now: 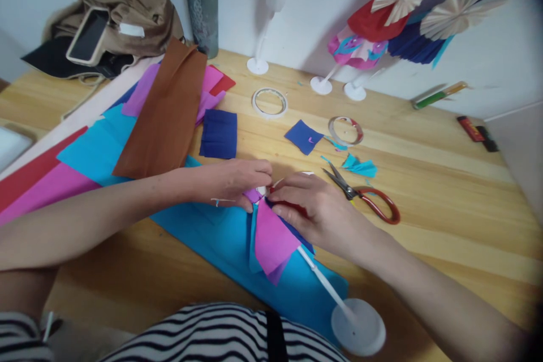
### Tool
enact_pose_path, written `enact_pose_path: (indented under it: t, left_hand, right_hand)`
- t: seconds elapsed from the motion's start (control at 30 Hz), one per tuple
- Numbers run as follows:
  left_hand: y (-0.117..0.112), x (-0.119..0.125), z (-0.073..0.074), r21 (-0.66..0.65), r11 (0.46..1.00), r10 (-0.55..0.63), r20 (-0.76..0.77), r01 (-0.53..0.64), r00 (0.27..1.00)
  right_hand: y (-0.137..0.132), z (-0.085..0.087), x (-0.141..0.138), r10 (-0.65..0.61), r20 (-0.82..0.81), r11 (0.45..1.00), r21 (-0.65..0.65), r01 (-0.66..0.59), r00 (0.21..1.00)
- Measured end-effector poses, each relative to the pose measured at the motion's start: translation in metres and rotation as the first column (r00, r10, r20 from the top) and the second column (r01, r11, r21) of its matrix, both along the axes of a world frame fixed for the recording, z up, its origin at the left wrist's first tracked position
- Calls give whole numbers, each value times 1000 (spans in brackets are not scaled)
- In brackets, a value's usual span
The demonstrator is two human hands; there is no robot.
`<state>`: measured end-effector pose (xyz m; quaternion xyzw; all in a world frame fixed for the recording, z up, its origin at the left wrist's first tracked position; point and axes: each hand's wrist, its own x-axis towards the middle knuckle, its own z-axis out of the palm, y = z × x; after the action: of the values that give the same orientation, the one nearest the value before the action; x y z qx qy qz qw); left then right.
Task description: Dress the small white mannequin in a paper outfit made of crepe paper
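A white stand with a round base (358, 326) lies tilted toward me, its thin stick running up under pieces of pink crepe paper (275, 235), with turquoise and dark blue paper beside them. At the gathered top of this paper my left hand (235, 180) is closed, thumb and fingers pinching. From the other side my right hand (316, 203) wraps its fingers around the paper, with some red showing under them. What lies between the fingertips is mostly hidden. Beneath the stand a large turquoise crepe sheet (203, 232) is spread on the wooden table (445, 226).
Scissors (350, 191) with red-brown handles lie right of my hands. Tape rolls (270, 115) and dark blue paper squares (219, 134) are beyond. Folded brown paper (163, 119) lies left, near a bag with a phone (88, 37). Decorated stands (321, 85) line the wall.
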<state>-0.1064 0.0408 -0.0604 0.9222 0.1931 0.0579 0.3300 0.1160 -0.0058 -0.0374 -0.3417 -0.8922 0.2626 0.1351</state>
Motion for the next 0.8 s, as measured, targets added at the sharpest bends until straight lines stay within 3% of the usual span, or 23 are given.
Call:
enact_pose_path:
  t: [0.23, 0.37, 0.63, 0.8]
  left_hand:
    - [-5, 5, 12, 27, 998, 53, -104, -50, 993]
    - [-3, 4, 9, 11, 1000, 12, -90, -11, 996]
    - [-2, 2, -2, 73, 997, -5, -22, 6, 1000]
    - [-7, 6, 1, 136, 991, 17, -96, -4, 995]
  right_hand:
    - [-4, 5, -4, 73, 136, 997, 26, -77, 988]
    - [-5, 4, -4, 59, 150, 998, 20, -62, 987]
    - [-7, -1, -2, -2, 38, 999, -36, 3, 999]
    - [-9, -2, 1, -3, -18, 999, -52, 2, 1000]
